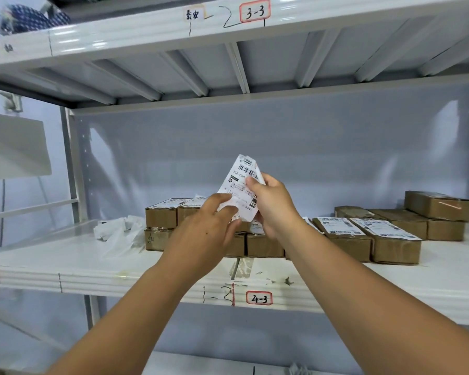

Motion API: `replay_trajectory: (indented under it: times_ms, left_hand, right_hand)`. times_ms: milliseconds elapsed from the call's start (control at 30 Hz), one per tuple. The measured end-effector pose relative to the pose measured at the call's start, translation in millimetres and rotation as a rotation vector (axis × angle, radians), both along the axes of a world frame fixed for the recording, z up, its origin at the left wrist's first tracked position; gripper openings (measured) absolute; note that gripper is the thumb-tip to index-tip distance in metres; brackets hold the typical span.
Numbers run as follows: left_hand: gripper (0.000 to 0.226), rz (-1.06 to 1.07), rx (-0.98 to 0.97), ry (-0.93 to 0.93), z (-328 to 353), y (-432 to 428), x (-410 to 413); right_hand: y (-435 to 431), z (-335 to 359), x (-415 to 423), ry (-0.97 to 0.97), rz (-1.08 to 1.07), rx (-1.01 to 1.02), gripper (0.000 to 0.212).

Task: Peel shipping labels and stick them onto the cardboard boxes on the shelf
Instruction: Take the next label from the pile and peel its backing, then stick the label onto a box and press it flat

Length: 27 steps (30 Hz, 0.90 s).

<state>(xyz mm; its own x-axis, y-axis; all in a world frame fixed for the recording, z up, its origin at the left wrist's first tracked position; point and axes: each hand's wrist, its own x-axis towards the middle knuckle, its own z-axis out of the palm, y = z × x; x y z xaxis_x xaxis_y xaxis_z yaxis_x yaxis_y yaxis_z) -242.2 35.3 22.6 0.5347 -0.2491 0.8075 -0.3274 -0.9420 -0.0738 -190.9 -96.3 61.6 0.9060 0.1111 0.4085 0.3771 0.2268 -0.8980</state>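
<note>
A stack of white shipping labels (241, 182) with barcodes is held up in front of the shelf. My right hand (274, 204) grips its right edge, thumb on the printed face. At the lower left edge of the sheets, my left hand (209, 228) pinches them with its fingertips. Behind the hands, brown cardboard boxes (161, 216) are stacked two high on the white shelf (65, 255), several with labels on top. More labelled boxes (385, 239) lie to the right, and bare boxes (439, 201) sit at the far right.
Crumpled white backing paper (119, 231) lies on the shelf left of the boxes. The shelf's front edge carries a tag marked 4-3 (259, 298); the shelf above is marked 3-3 (255, 10). A grey back panel closes the bay.
</note>
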Motion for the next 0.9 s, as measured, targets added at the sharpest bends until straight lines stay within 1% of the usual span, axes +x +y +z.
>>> replay_trajectory:
  times_ms: [33,100,200,267,333,400,500,567,633,667,733,800,900]
  left_hand:
    - [0.027,-0.024,-0.027,0.005,-1.8,-1.7,4.0]
    - [0.025,-0.043,-0.082,-0.024,-5.2,-5.3,13.2]
    - [0.035,-0.055,-0.205,-0.02,-5.8,-10.4,24.5]
    - [0.042,-0.061,-0.236,-0.034,-8.5,-9.1,37.4]
    - [0.043,-0.093,-0.231,-0.052,-12.4,-7.7,49.3]
    - [0.044,-0.112,-0.229,-0.125,-16.2,-7.1,64.8]
    - [0.037,-0.173,-0.362,-0.226,-17.4,-7.1,88.1]
    - [0.041,-0.207,-0.409,-0.249,-15.9,-6.5,104.0]
    - [0.049,-0.237,-0.472,-0.215,-13.3,-3.8,117.4]
    - [0.048,-0.247,-0.503,-0.191,-12.2,-2.1,122.9]
    - [0.048,-0.246,-0.487,-0.194,-15.5,2.4,137.0]
    - [0.048,-0.258,-0.389,-0.228,-22.8,6.5,149.3]
    - [0.025,-0.242,-0.235,-0.353,-39.9,13.0,164.6]
  right_hand:
    - [0.2,1.9,3.1,-0.004,-0.013,-0.012,0.021]
    - [0.0,5.7,10.2,0.006,-0.045,-0.037,0.024]
    - [-2.9,10.0,19.9,0.048,-0.028,-0.107,0.034]
    - [-6.2,11.7,29.4,0.071,-0.012,-0.133,0.039]
    - [-6.8,13.7,39.4,0.064,-0.026,-0.138,0.036]
    - [-3.1,15.5,54.7,0.018,-0.091,-0.118,0.03]
    - [4.4,15.1,84.4,-0.027,-0.266,-0.093,0.016]
    - [9.1,13.9,104.5,-0.032,-0.38,-0.097,0.021]
    - [13.9,11.2,125.4,-0.061,-0.444,-0.11,0.03]
    - [15.9,9.8,134.0,-0.07,-0.457,-0.114,0.033]
    - [22.1,7.8,151.3,-0.077,-0.469,-0.113,0.035]
    - [27.2,6.1,165.1,-0.071,-0.423,-0.084,0.036]
    - [31.4,2.0,180.8,-0.089,-0.343,-0.076,0.033]
